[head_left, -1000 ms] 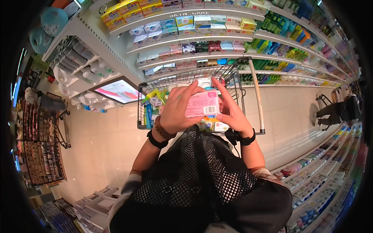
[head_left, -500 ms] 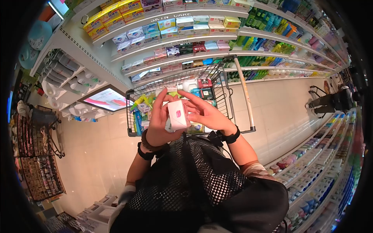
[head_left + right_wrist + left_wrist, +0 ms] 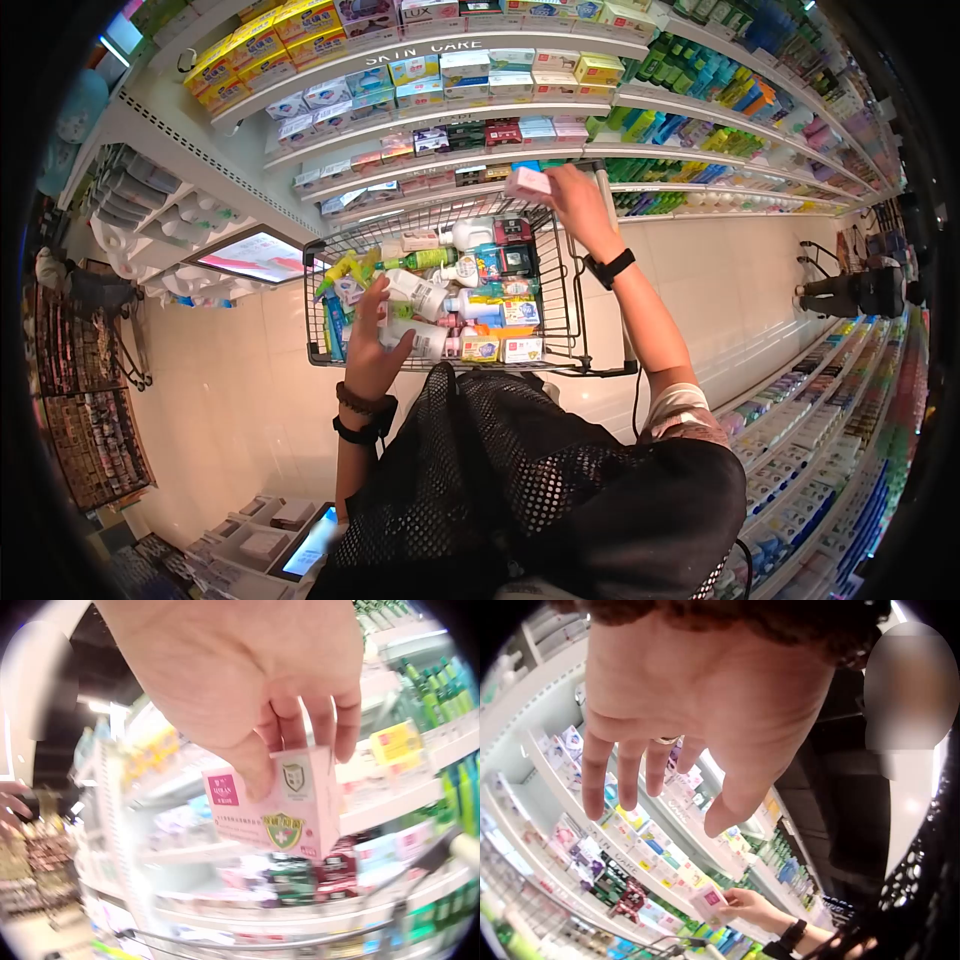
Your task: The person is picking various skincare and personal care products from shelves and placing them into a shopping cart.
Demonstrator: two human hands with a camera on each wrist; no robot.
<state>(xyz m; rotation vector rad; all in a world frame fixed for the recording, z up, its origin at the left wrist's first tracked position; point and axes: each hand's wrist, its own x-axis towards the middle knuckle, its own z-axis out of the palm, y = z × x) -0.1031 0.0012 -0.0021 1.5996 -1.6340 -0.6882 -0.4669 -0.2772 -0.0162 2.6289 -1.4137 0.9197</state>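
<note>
In the head view my right hand [image 3: 585, 212] holds a pink box [image 3: 528, 184] above the cart's far rim, near the handle end. The right wrist view shows the pink box [image 3: 279, 801] pinched between the thumb and the fingers, its printed front showing. My left hand [image 3: 374, 350] hangs over the near left part of the cart with its fingers spread and nothing held. Below it lie white bottles [image 3: 417, 294], with a green bottle [image 3: 428, 259] and small boxes beside them. In the left wrist view the left hand [image 3: 694, 712] has its fingers extended.
The wire cart [image 3: 312, 318] stands between me and shelves [image 3: 440, 100] of boxed goods and bottles. A lit screen [image 3: 262, 257] is at the left. Another person [image 3: 855, 295] stands with a cart at the far right; a lower shelf runs along the right.
My right hand has carried the pink box from between both hands out toward the shelves. My left hand has let go of it and moved lower and left. The cart's contents are more visible.
</note>
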